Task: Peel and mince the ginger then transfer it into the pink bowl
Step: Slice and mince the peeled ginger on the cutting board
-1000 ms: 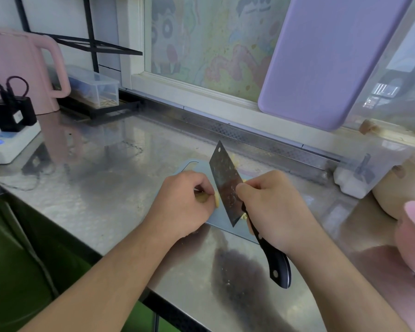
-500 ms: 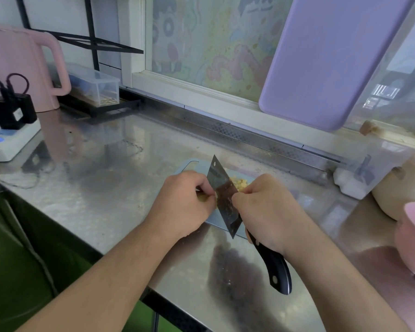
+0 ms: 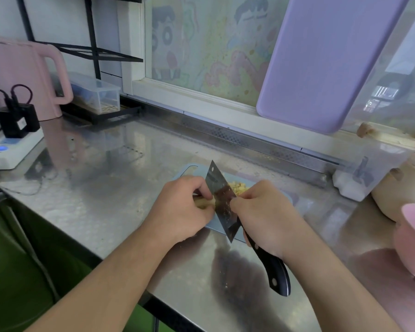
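We note the left hand (image 3: 181,212) pinching the ginger (image 3: 203,202) just left of the cleaver (image 3: 222,200), gripped by the right hand (image 3: 265,213), blade running near-to-far.

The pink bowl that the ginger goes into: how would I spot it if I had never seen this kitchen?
Start at the steel counter and follow it to the far right edge of the view, past the small blue cutting board. The pink bowl sits there, only partly in view. It is low, round and open-topped, unlike the tall pink kettle at far left.
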`<state>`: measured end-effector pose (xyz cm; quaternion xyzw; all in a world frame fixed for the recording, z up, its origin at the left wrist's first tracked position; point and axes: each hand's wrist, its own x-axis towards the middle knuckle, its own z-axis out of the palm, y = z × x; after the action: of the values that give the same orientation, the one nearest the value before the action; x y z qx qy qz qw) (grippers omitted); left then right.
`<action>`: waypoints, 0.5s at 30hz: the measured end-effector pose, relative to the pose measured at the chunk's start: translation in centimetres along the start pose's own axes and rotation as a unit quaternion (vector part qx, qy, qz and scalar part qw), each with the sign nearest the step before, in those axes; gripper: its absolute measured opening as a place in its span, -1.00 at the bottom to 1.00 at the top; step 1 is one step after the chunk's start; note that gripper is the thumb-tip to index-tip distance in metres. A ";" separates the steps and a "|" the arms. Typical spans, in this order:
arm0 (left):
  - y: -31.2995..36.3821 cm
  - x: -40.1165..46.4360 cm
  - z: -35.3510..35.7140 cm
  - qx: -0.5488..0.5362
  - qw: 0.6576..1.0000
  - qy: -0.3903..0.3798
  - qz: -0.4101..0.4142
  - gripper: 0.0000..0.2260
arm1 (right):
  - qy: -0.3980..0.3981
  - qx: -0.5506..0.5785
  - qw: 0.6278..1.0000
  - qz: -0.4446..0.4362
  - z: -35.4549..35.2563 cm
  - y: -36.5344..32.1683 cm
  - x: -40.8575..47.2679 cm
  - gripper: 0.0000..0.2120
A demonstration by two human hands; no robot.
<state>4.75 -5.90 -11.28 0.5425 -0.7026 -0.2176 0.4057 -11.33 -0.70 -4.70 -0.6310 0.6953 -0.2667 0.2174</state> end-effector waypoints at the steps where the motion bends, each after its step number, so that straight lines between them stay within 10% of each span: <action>1: 0.0 0.0 0.0 0.003 1.000 0.001 0.000 -0.82 | 0.002 0.001 1.000 -0.005 -0.1 0.0 0.1 -0.74; 15: -0.1 0.1 0.0 -0.008 1.000 0.002 0.003 -0.84 | 0.012 0.028 1.000 -0.002 -0.3 0.0 0.1 -0.73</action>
<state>4.81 -6.01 -11.34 0.5378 -0.7016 -0.2210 0.4119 -11.49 -0.77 -4.46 -0.6226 0.6890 -0.2940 0.2263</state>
